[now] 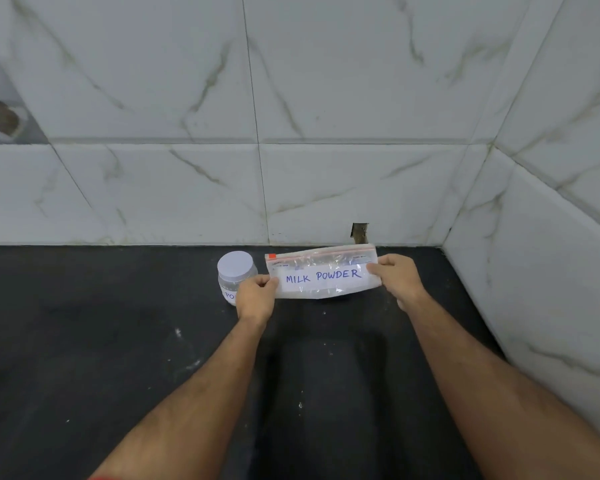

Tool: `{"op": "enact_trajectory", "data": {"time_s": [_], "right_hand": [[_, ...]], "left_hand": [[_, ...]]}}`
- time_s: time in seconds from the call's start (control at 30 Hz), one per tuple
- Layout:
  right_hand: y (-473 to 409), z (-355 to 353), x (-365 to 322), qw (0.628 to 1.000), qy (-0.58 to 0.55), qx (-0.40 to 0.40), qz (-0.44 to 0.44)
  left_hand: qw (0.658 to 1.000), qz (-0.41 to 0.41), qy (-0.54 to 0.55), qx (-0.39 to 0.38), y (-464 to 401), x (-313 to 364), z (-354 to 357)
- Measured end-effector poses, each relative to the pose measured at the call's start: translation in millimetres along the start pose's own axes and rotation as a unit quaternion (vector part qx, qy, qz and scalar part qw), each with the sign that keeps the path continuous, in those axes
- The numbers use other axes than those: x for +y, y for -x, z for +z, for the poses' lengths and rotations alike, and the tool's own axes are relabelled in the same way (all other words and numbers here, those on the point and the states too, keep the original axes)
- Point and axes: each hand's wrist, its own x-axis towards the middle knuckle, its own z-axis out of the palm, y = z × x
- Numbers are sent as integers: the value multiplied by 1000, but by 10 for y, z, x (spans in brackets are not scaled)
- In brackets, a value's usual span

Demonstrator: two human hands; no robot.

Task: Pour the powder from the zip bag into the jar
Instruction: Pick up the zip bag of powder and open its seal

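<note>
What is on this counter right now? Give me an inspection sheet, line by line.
Surface: dark counter, with pale specks.
Job's things: zip bag labelled MILK POWDER, held at both ends, zip strip on top looks closed; jar left of it, white lid on.
Clutter: nothing seen.
Grippers: left hand pinches the bag's left end; right hand grips its right end.
Cables: nothing seen.
Surroundings: marble-look wall tiles behind and to the right; small hole at the wall's base.

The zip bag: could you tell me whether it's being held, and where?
Yes: the left hand pinches the zip bag at its left edge, the right hand its right edge.
</note>
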Motion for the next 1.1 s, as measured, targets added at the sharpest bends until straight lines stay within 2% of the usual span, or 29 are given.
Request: {"op": "enact_trajectory", "data": {"time_s": [0.3,0.47,0.7,0.9,1.1], "right_hand": [[580,-105,-397,997,-49,10,-54],[912,-113,-347,993,-116,-17,-23],[1311,37,-190,995,-91,-40,19],[1491,25,-356,994,-105,-27,-14],[1565,-15,-553,996,-35,7,-80]], "left_hand": [[992,49,108,-32,208,247,-520],[985,50,138,-86,365,190,-814],[985,1,130,-118,632,-45,-1141],[977,61,152,-138,677,164,-1283],[974,82,168,-129,641,224,-1285]]}}
